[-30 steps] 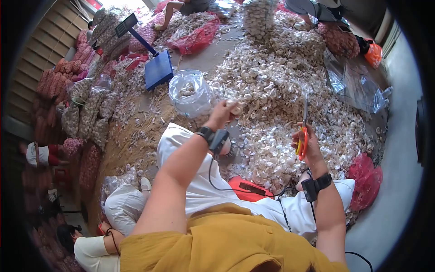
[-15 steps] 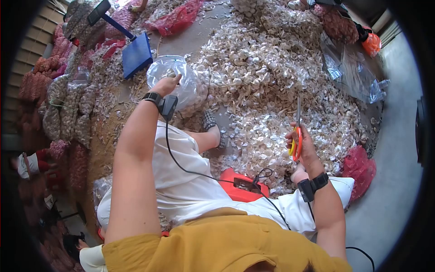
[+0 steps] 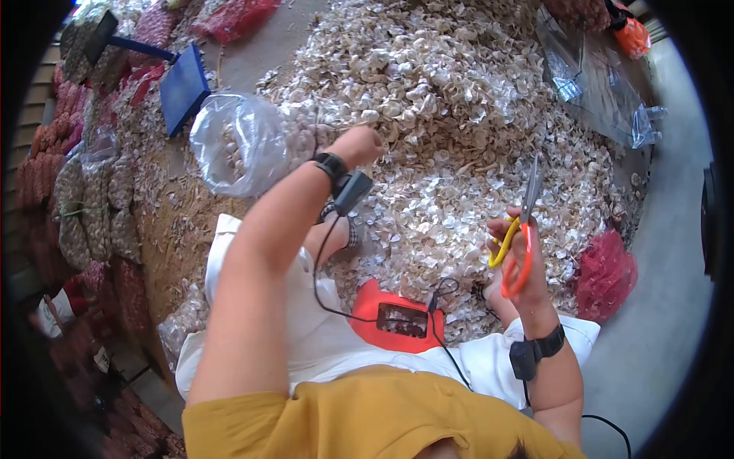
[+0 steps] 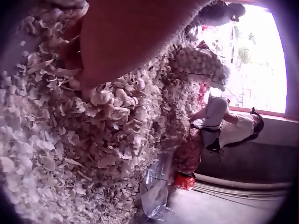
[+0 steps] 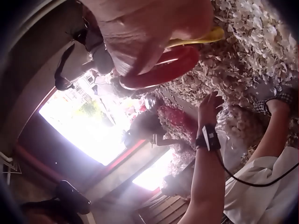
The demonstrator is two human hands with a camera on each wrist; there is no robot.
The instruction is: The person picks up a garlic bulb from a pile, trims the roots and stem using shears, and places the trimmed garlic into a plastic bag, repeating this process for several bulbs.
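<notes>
Over the heap of garlic bulbs and dry peel [image 3: 428,115], my left hand [image 3: 358,147] is held low, right of the clear bag. Its fingers look loosely extended in the right wrist view, where the hand [image 5: 209,106] shows nothing held. In the left wrist view the hand [image 4: 126,37] hides part of the heap. My right hand [image 3: 527,268] grips scissors by the orange and yellow handles [image 3: 518,264], blades [image 3: 532,183] pointing away from me and upward in the view. The clear plastic bag [image 3: 237,145] contains some garlic bulbs.
A blue scale [image 3: 183,88] stands beyond the bag. Filled net sacks [image 3: 95,206] lie at the left, a red net [image 3: 605,275] at the right. A red plastic object [image 3: 367,306] sits between the legs, a cable across it. Clear plastic sheeting [image 3: 596,92] lies upper right.
My left hand has gone from the heap to the bag's mouth, then back right to the heap; the pale bulb it held is no longer seen. The right hand keeps the scissors.
</notes>
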